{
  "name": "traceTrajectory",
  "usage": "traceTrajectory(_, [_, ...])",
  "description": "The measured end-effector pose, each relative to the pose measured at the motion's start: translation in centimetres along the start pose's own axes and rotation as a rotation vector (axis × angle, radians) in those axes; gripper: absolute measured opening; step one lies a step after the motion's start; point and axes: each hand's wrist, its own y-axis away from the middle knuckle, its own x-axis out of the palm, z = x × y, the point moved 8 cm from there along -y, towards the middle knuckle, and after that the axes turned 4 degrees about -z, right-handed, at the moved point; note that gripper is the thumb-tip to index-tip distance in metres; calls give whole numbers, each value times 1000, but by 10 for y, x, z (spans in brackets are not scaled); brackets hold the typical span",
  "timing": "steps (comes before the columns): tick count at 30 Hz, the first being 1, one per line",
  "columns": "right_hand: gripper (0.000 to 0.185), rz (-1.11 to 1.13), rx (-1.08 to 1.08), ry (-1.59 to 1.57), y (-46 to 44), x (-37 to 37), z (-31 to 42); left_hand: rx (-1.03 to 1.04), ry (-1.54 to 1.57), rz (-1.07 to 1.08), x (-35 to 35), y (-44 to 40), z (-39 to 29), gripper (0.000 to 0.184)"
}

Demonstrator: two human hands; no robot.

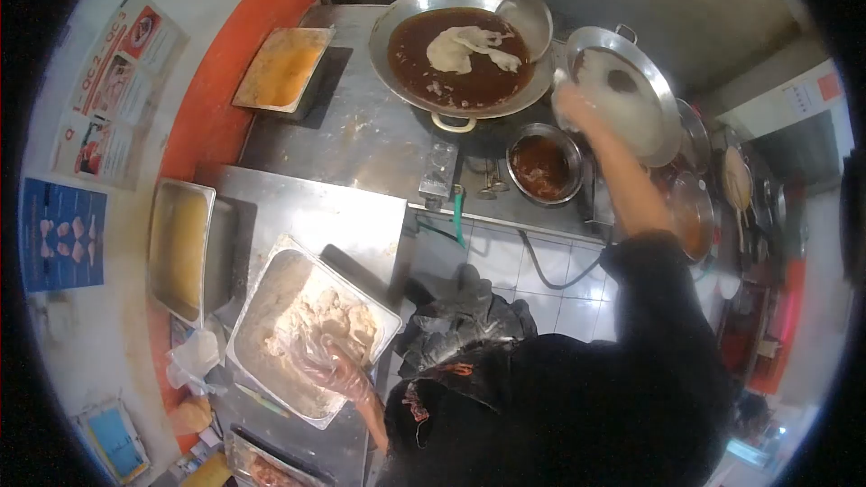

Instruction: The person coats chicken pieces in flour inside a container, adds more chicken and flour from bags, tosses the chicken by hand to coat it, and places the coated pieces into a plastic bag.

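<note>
My left hand (pixel 329 368), in a clear plastic glove, is at the near end of a metal tray (pixel 257 316). Its fingers look spread, lying on flour-coated pieces (pixel 347 320) that resemble chicken. My right hand (pixel 575 108) is stretched forward between two big pans, its fingers closed around something whitish that I cannot make out. Left of it, a wok (pixel 383 59) of dark oil holds a pale battered piece (pixel 469 47). A round metal strainer (pixel 525 25) rests at the wok's right rim. A second pan (pixel 663 90) with foamy liquid is to the right.
A metal bowl (pixel 544 162) of brown liquid stands below the wok. Two deep metal pans, one with orange (pixel 284 68) and one with yellowish contents (pixel 180 248), line the left side. A green hose (pixel 458 216) hangs at the counter edge. More pots (pixel 693 216) stand right.
</note>
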Motion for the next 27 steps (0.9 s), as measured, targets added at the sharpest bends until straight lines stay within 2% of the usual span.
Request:
traceTrajectory(1, [22,17,-30,-3,6,12,7,33,-56,-6,0,-1,1,51])
traceTrajectory(4, [25,325,-173,-76,45,46,56,34,-55,-35,3,1,8,51])
traceTrajectory(6, [34,318,-108,-426,60,50,81,7,-58,-38,3,3,17,51])
traceTrajectory(7, [41,313,-78,-391,65,53,87,-7,-87,-26,3,5,20,51])
traceTrajectory(9, [52,437,14,-547,75,52,109,-22,-83,-29,3,4,15,52])
traceTrajectory(12, [63,433,-32,-487,77,53,124,-55,-37,-47,-1,-1,-2,52])
traceTrajectory(15, [70,447,-85,-650,78,62,135,-89,-75,-16,0,-1,1,52])
traceTrajectory(20, [70,523,-76,-750,96,51,147,7,6,-62,5,3,17,51])
traceTrajectory(23, [68,527,-90,-798,99,52,143,-7,-62,-46,1,3,8,48])
traceTrajectory(24, [68,507,-102,-816,98,55,140,-36,14,-47,0,1,2,48])
traceTrajectory(26, [62,498,-110,-826,105,50,140,-95,165,-47,1,-1,-6,46])
traceTrajectory(27, [57,510,-105,-816,110,48,138,-37,91,-60,-1,-1,-9,45])
